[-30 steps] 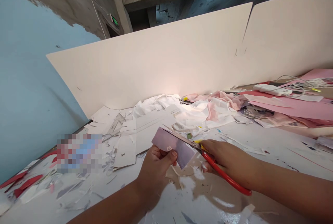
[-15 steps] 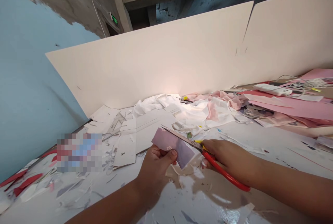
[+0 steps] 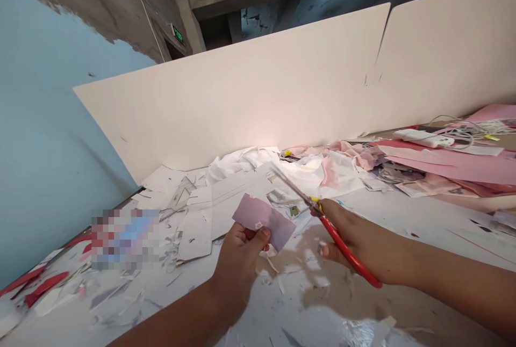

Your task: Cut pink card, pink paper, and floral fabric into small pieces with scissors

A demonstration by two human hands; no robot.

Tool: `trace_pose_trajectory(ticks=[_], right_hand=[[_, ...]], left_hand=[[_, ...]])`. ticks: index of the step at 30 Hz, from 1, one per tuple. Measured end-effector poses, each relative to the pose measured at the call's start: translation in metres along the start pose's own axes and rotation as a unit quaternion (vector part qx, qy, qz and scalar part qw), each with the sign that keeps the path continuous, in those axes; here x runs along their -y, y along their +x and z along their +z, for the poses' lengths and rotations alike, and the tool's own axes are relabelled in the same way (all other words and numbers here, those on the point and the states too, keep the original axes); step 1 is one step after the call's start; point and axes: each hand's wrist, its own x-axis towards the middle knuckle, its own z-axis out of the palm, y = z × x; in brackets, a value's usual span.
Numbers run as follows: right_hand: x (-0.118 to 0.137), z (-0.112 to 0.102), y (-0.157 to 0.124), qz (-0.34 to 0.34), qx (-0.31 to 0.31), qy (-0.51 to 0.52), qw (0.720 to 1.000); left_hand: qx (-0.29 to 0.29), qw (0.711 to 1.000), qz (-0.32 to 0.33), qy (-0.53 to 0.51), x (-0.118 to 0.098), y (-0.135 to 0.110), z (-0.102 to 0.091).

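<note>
Pinched between the thumb and fingers of my left hand [image 3: 244, 253] is a small purple rectangle [image 3: 262, 218] with a pale flower print; I cannot tell whether it is paper or fabric. My right hand [image 3: 358, 239] grips red-handled scissors [image 3: 350, 255]. Their blades [image 3: 292, 185] point up and to the left, apart from the purple piece and beyond its upper right side. Both hands are held above the white table [image 3: 282, 309]. Part of the scissor handles is hidden by my right hand.
Cut pattern cards [image 3: 229, 196] lie behind my left hand. Crumpled white cloth [image 3: 306, 167] and pink sheets [image 3: 459, 164] line the back, with a white power strip [image 3: 423, 137] at right. Scraps and red pieces [image 3: 46, 288] litter the left. A pale partition [image 3: 242, 105] stands behind.
The scissors have moved away from the purple piece, whose upper edge they lay along before. My left hand has shifted slightly and still holds the piece.
</note>
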Motion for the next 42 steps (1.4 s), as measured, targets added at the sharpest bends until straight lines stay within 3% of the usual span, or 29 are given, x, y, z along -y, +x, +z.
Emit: trace_pose_trajectory(ticks=[5, 13, 26, 42], right_hand=[[-0.003, 0.000, 0.002, 0.011, 0.067, -0.067, 0.995], [-0.004, -0.001, 0.006, 0.063, 0.122, -0.070, 0.988], [0.002, -0.004, 0.007, 0.074, 0.128, -0.060, 0.987], [-0.002, -0.001, 0.008, 0.085, 0.136, -0.073, 0.984]], left_hand=[[-0.016, 1.000, 0.010, 0.002, 0.005, 0.005, -0.003], [-0.052, 0.998, 0.034, -0.010, 0.010, 0.013, -0.008], [-0.090, 0.995, 0.037, -0.003, 0.013, 0.017, -0.008], [-0.071, 0.997, 0.018, -0.017, 0.008, 0.011, -0.005]])
